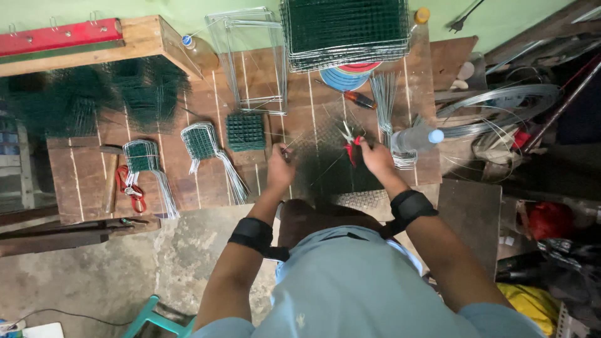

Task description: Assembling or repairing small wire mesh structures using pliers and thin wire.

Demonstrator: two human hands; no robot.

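pliers with red handles sit clenched in the right hand, over a dark wire mesh panel lying flat on the wooden table. left hand pinches a thin wire at the panel's left edge. a clear plastic bottle lies just right of the panel.

A small wire-working workshop; a worn brown plank counter carries stacked dark green wire mesh panels, bundles of cut silver wire rods and red-handled pliers; coiled grey wire lies beside it on a rough concrete floor.
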